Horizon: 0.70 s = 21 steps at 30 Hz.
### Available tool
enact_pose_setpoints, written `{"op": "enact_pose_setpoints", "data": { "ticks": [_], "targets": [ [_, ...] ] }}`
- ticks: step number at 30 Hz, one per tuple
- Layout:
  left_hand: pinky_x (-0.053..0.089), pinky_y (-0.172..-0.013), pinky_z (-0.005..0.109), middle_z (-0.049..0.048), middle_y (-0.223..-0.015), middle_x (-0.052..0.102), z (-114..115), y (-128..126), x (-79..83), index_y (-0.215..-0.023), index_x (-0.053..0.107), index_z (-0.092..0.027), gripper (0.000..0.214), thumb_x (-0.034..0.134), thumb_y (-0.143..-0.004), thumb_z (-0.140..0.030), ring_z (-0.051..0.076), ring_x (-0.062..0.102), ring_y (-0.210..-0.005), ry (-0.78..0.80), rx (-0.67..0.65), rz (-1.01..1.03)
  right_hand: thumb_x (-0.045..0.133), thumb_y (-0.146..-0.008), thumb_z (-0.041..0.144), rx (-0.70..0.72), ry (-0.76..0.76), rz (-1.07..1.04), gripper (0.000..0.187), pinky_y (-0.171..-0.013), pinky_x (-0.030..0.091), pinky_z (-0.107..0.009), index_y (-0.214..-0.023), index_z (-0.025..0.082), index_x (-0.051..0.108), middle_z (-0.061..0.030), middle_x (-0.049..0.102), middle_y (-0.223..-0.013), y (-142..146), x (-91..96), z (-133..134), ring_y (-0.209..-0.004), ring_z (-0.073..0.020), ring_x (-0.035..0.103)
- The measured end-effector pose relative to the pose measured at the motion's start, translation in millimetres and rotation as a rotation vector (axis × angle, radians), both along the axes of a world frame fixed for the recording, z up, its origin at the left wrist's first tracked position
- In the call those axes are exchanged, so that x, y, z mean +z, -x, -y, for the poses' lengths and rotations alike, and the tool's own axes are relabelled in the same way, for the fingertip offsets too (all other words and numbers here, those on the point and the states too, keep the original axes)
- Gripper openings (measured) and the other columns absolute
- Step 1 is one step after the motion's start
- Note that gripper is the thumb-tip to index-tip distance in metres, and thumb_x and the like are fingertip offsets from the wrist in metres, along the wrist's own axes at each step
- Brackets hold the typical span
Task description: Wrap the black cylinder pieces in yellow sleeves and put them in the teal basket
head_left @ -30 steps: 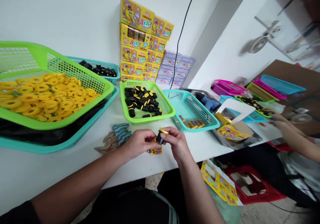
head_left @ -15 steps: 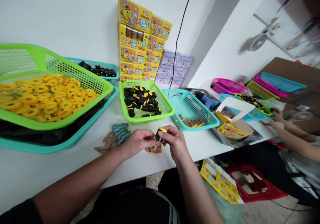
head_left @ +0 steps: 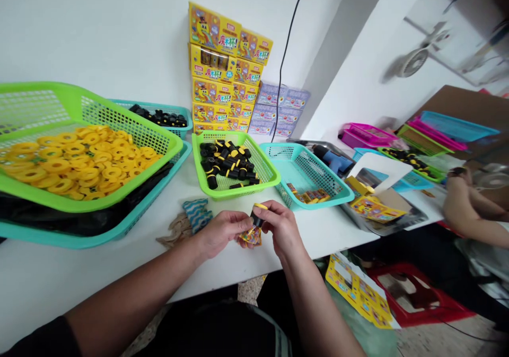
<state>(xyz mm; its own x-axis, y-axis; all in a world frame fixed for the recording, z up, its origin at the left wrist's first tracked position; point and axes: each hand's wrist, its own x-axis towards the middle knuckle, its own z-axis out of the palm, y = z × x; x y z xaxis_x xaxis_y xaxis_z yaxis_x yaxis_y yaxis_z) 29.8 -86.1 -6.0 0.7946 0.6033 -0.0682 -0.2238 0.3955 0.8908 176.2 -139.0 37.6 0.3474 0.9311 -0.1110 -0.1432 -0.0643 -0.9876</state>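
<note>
My right hand (head_left: 283,225) pinches a small black cylinder with a yellow rim (head_left: 257,216), held upright above the table's front edge. Close on its left, my left hand (head_left: 222,232) is closed on colourful printed labels (head_left: 253,236), its thumb and fingertip against the cylinder's side. The labels sit just below the cylinder; whether one touches it, I cannot tell. Straight ahead stands a green basket (head_left: 254,191) of similar black-and-yellow cylinders (head_left: 228,160). To its right, a turquoise basket (head_left: 294,166) has a few label-wrapped pieces (head_left: 312,196) in it.
At left, a large green basket (head_left: 175,144) of yellow rings (head_left: 89,158) rests on a turquoise one. A crumpled cloth (head_left: 196,216) lies left of my hands. Stacked yellow boxes (head_left: 214,60) line the wall. A metal tray (head_left: 413,219) and another person's arm (head_left: 469,203) are at right.
The cylinder has tilted more upright in my right hand. My left thumb has come up against it, and more of the labels show below. The co-worker's arms have drawn back to the right.
</note>
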Motion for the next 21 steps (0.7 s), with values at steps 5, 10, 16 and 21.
{"op": "enact_pose_setpoints", "data": {
  "ticks": [5, 10, 16, 21],
  "targets": [
    [0.047, -0.057, 0.027, 0.0137, -0.085, 0.069, -0.6, 0.7, 3.2, -0.087, 0.069, -0.008, 0.039, 0.076, -0.075, -0.045, 0.02, 0.066, -0.068, 0.061, -0.07, 0.029, 0.083, -0.057, 0.04, -0.072, -0.016, -0.047, 0.032, -0.045, 0.03, -0.023, -0.064, 0.016, 0.064, 0.0014, 0.057, -0.06, -5.6, -3.4, 0.4, -0.05, -0.0086, 0.043],
    [0.049, -0.055, 0.026, 0.0129, -0.083, 0.07, -1.9, 0.1, 6.3, -0.089, 0.069, -0.008, 0.037, 0.075, -0.075, -0.042, 0.019, 0.066, -0.067, -0.021, -0.079, -0.1, 0.084, -0.058, 0.038, -0.113, -0.054, -0.022, 0.03, -0.049, 0.033, -0.023, -0.068, 0.016, 0.066, 0.0003, 0.059, -0.064, -8.0, -9.9, 2.0, -0.055, -0.0102, 0.047],
    [0.048, -0.048, 0.023, 0.0095, -0.074, 0.069, -6.1, -0.9, 1.0, -0.083, 0.07, -0.008, 0.038, 0.076, -0.073, -0.044, 0.015, 0.061, -0.058, -0.137, 0.0, -0.191, 0.083, -0.059, 0.037, -0.189, -0.12, -0.097, 0.029, -0.051, 0.035, -0.024, -0.07, 0.017, 0.066, 0.0001, 0.06, -0.066, -8.0, -12.2, 5.3, -0.055, -0.0105, 0.047],
    [0.05, -0.051, 0.024, 0.0099, -0.077, 0.07, -5.8, -0.5, 0.3, -0.082, 0.069, -0.009, 0.034, 0.075, -0.075, -0.042, 0.016, 0.064, -0.061, -0.165, -0.035, -0.17, 0.083, -0.059, 0.037, -0.152, -0.182, -0.084, 0.029, -0.053, 0.037, -0.024, -0.073, 0.017, 0.068, -0.0004, 0.06, -0.067, -6.8, -9.5, 6.8, -0.058, -0.0113, 0.048]
  ]
}}
